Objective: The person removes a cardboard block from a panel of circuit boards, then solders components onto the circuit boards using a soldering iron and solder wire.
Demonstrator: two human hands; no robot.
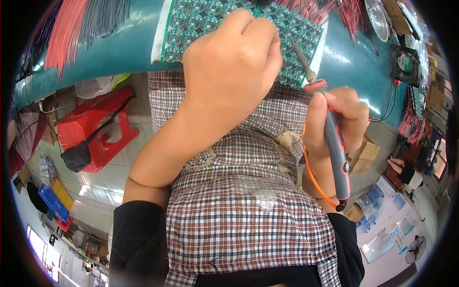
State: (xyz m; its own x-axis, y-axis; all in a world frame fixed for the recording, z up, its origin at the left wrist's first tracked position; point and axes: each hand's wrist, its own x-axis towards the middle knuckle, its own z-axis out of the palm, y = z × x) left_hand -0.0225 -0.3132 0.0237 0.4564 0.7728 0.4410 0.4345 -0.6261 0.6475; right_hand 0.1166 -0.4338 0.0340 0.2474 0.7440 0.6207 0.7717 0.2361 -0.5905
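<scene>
My right hand (353,117) grips a soldering iron (334,138) with a dark grey and red handle. Its metal tip points up and to the left, over a panel of small green circuit boards (189,24); whether the tip touches a board I cannot tell. Above the same panel my left hand (232,60) is closed, thumb against curled fingers. What lies in its fingers, if anything, is hidden behind the hand. An orange cord (310,173) hangs beside the iron and meets the rear end of its handle. Red wires (306,7) lie along the panel's far edge.
Bundles of red wires (67,28) and grey wires (104,19) hang over the teal bench (143,43) at left. To the right are a round metal dish (377,20) and a black fan (405,64). A red stool (88,117) stands below the bench at left.
</scene>
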